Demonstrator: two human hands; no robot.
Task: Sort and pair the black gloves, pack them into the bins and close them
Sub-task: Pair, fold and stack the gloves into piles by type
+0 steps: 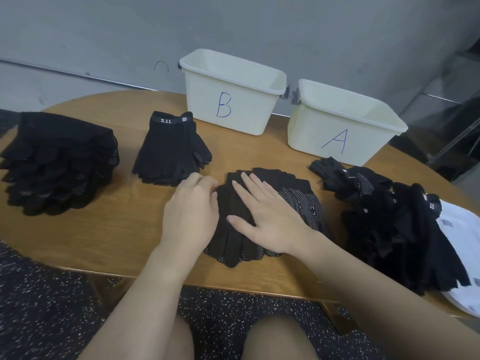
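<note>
Rounded wooden table point(109, 240) on dark speckled floor point(39, 307), backed by grey wall point(233, 22) with a metal strip point(65, 71) low along it, under soft even light.

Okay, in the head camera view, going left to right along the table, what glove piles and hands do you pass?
Tall glove stack → 5.11 fingerless glove stack → left hand → right hand flat on the fanned dotted gloves → loose glove heap → white bag.
</note>
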